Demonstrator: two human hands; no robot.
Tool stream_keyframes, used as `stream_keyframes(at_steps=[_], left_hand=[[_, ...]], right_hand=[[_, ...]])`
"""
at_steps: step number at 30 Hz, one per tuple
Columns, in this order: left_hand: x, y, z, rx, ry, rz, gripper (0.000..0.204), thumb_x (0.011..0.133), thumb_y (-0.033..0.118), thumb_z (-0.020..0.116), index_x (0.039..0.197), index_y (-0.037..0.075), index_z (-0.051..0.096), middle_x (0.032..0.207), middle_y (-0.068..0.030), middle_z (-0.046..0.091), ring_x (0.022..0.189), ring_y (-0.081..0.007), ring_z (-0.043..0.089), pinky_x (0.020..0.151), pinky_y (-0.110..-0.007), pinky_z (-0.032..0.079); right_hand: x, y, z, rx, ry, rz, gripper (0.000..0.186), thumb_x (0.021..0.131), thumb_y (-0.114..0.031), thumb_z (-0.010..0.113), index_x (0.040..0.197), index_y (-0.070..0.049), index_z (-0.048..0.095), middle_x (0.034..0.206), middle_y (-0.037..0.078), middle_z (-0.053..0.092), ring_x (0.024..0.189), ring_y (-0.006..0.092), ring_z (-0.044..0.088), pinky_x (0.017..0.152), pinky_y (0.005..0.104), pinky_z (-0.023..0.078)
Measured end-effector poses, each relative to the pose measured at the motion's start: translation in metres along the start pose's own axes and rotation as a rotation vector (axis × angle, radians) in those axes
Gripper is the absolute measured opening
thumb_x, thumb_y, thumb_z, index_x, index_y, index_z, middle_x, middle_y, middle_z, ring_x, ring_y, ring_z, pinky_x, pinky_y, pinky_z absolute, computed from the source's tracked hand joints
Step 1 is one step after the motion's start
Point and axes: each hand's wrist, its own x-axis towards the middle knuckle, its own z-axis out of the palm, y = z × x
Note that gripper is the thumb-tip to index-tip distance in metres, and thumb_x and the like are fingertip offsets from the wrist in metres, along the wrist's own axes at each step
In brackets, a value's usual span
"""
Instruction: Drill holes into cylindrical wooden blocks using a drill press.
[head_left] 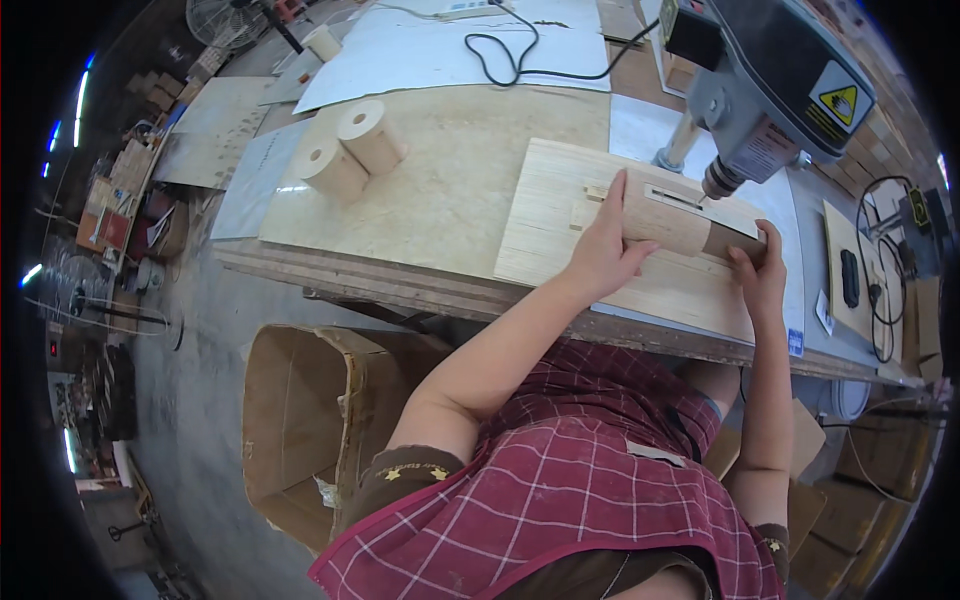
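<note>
A broad bare stretch of bench (450, 185) leaves passing room between the left hand (604, 248) and the pair of wooden cylinders (355, 156) to its left. Over the held wooden piece (665, 224), the drill chuck (721, 181) bars a straight drop, with the drill column (682, 143) standing behind; a black cable (560, 74) loops across the far side.

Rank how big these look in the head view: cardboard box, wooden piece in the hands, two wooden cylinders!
1. Cardboard box
2. Wooden piece
3. Left cylinder and right cylinder: too alike to rank
</note>
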Motion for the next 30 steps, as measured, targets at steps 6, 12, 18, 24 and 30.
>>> stream_keyframes(at_steps=[6,12,18,24,30], left_hand=[[0.000,-0.003,0.002,0.021,0.016,-0.027,0.089,0.078,0.000,0.060,0.141,0.009,-0.003,0.119,-0.0186,0.046,0.074,-0.0173,0.058,0.054,-0.027,0.051],[0.001,-0.005,0.008,-0.039,0.077,-0.022,0.089,0.077,0.001,0.061,0.141,0.009,-0.001,0.112,-0.0195,0.052,0.061,-0.0161,0.056,0.052,-0.028,0.048],[0.000,0.003,0.009,-0.035,0.063,-0.041,0.087,0.078,-0.003,0.057,0.141,0.009,-0.002,0.111,-0.0180,0.052,0.072,-0.0157,0.057,0.052,-0.024,0.050],[0.000,0.005,0.009,-0.020,0.056,-0.053,0.086,0.079,-0.003,0.056,0.141,0.008,-0.001,0.113,-0.0190,0.050,0.073,-0.0157,0.057,0.052,-0.024,0.050],[0.000,0.005,0.010,-0.040,0.055,-0.026,0.086,0.078,-0.004,0.056,0.141,0.009,-0.002,0.113,-0.0188,0.050,0.073,-0.0153,0.057,0.051,-0.024,0.049]], right_hand=[[0.009,-0.010,-0.034,0.022,-0.230,-0.007,0.059,0.079,-0.012,0.066,0.131,-0.014,0.039,0.089,0.009,0.056,0.065,0.0135,0.052,0.060,0.0267,0.045],[0.086,-0.081,-0.124,-0.003,0.181,-0.209,0.043,0.090,-0.033,0.052,0.122,-0.005,0.047,0.097,0.001,0.058,0.085,0.0092,0.052,0.071,0.0244,0.042],[0.127,-0.174,-0.127,0.024,0.332,-0.224,0.046,0.089,-0.048,0.043,0.088,-0.005,0.061,0.074,0.003,0.057,0.066,0.0156,0.054,0.060,0.0274,0.044],[0.141,-0.186,-0.110,-0.326,0.041,-0.303,0.040,0.084,-0.034,0.045,0.077,0.001,0.065,0.068,0.015,0.063,0.065,0.0246,0.061,0.063,0.0334,0.047],[0.121,-0.190,-0.111,-0.500,0.217,-0.444,0.035,0.079,-0.028,0.047,0.077,0.002,0.063,0.073,0.023,0.061,0.072,0.0355,0.060,0.067,0.0394,0.047]])
